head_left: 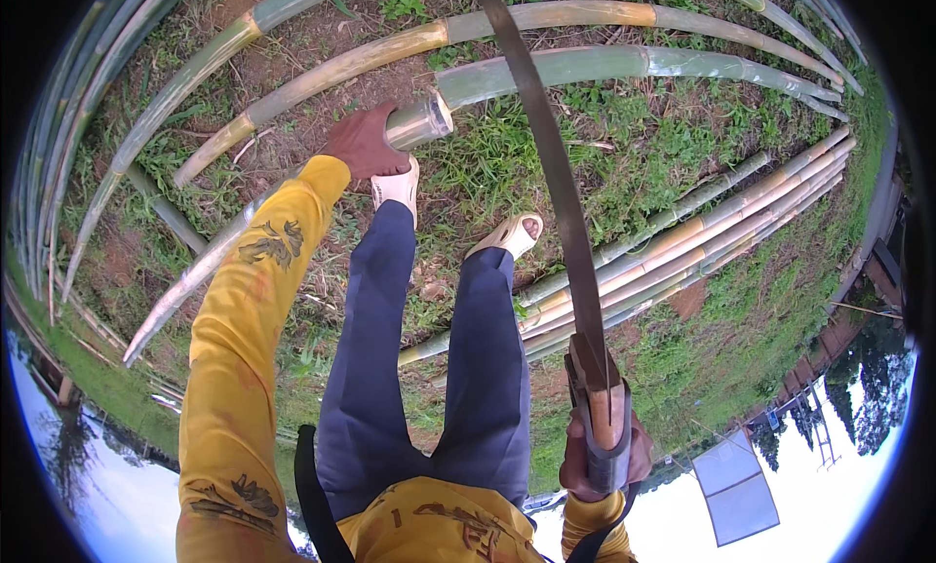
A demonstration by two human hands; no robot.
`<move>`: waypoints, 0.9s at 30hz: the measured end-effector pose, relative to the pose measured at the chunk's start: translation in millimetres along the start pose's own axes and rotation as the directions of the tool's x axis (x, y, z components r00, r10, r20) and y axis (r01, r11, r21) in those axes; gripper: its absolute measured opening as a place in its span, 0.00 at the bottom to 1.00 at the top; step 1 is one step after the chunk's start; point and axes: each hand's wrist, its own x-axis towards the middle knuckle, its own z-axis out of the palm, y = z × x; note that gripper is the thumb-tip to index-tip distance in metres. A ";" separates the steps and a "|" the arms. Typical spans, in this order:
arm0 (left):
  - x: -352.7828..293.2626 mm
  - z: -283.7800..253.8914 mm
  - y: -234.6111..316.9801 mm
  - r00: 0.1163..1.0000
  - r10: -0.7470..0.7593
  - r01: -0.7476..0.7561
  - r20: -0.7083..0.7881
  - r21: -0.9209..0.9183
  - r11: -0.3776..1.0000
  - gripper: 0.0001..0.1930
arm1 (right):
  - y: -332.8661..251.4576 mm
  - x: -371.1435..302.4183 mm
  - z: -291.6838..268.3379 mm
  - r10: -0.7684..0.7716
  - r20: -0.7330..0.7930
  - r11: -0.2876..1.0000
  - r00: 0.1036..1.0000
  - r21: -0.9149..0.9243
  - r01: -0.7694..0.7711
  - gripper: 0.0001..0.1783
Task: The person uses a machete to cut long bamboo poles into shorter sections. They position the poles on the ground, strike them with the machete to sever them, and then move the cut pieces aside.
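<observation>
My left hand [369, 142] is wrapped round a cut bamboo pole [421, 123] close to its open end. That pole runs down to the left beneath my forearm, which hides part of it. Just past its end lies a thick green bamboo pole [546, 69], its cut face near the held one with a small gap between. In my right hand [604, 456], low on the right, is a handsaw [563, 183], gripped by its wooden handle. The long blade points up and away, crossing in front of the green pole in this view; whether it touches cannot be told.
More long bamboo poles [351, 73] lie across the grass ahead, and several are bunched at the far left. A row of pale poles [682, 241] lies to the right of my feet. My sandals [509, 234] stand on grass and bare soil. A panel [736, 485] shows at lower right.
</observation>
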 end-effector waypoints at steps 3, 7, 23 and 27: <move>13.9 13.3 -14.1 1.000 0.023 -0.023 0.016 -0.048 0.999 0.42 | 4.8 -22.0 -38.7 0.196 0.003 0.973 0.981 -0.127 -0.194 0.08; 31.6 38.9 -22.4 0.999 0.040 -0.040 -0.010 -0.023 0.999 0.42 | 39.8 -30.0 -26.5 0.326 -0.026 0.937 0.945 -0.123 -0.327 0.07; 136.1 84.8 -99.4 0.913 0.042 0.065 -0.407 0.247 0.967 0.44 | 101.2 -88.6 20.7 0.486 0.113 0.817 0.867 -0.410 -0.405 0.13; 133.7 107.2 -118.2 0.882 0.103 0.078 -0.460 0.358 0.930 0.48 | 97.3 -63.8 38.5 0.594 0.184 0.762 0.783 -0.440 -0.475 0.18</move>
